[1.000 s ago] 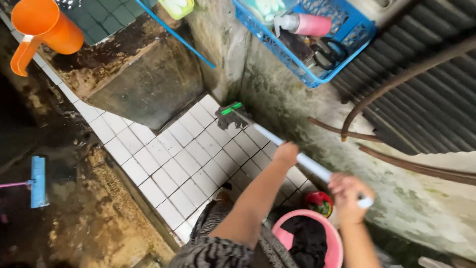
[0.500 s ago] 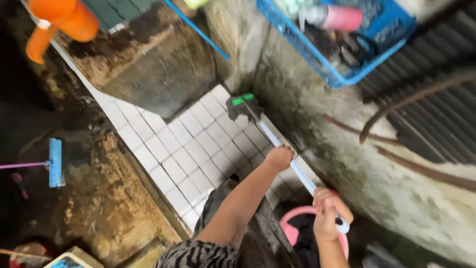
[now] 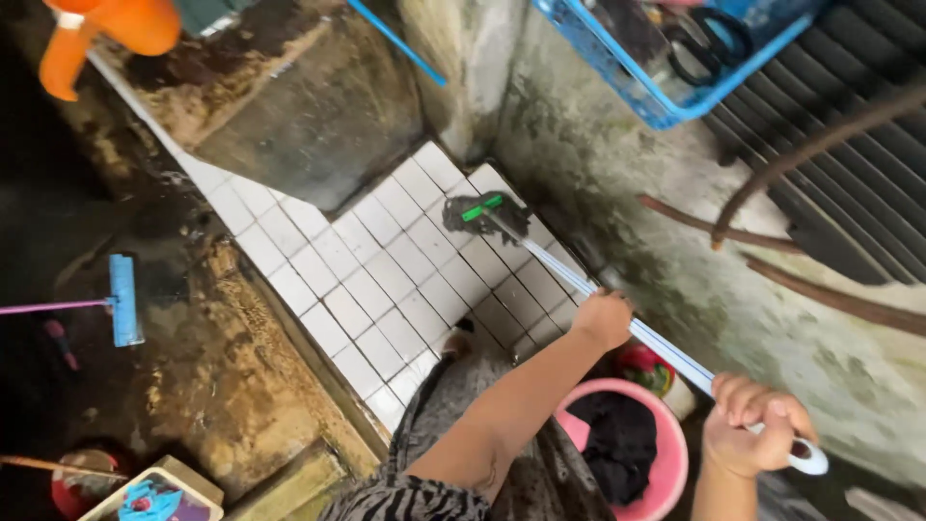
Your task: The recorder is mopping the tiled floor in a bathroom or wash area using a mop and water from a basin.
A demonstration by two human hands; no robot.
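White tiled floor [image 3: 386,280], mossy wall [image 3: 617,183]

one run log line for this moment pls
left hand gripping mid-handle | right hand gripping handle end | long white-handled brush with green head on white tiled floor | pink plastic bucket below hands

White tiles [image 3: 386,280] open; pink basin [image 3: 666,453], wall [image 3: 617,164] crowd right.

We have pulled the brush [image 3: 485,214] back from the corner onto the white tiles [image 3: 386,280], and our right hand [image 3: 757,436] has slid away from our left hand [image 3: 602,318] toward the end of the pole [image 3: 666,345].
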